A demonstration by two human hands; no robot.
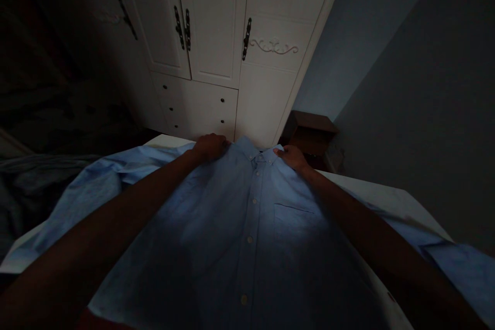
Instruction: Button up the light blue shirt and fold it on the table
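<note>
A light blue button-up shirt [216, 216] lies front side up, its collar at the far end and its sleeves spread to both sides. Its button placket runs down the middle, and a chest pocket shows on the right half. At the shoulder left of the collar, my left hand [211, 147] is closed on the cloth. My right hand [293, 156] pinches the shirt beside the right side of the collar. Both forearms reach over the shirt, and shadow darkens its lower part.
Under the shirt is a white table [390, 193]. Behind it stands a white wardrobe [211, 20] with dark handles and small drawers. A brown wooden cabinet [313, 124] is at the back right, by the wall. Dark grey fabric [31, 180] lies at the left.
</note>
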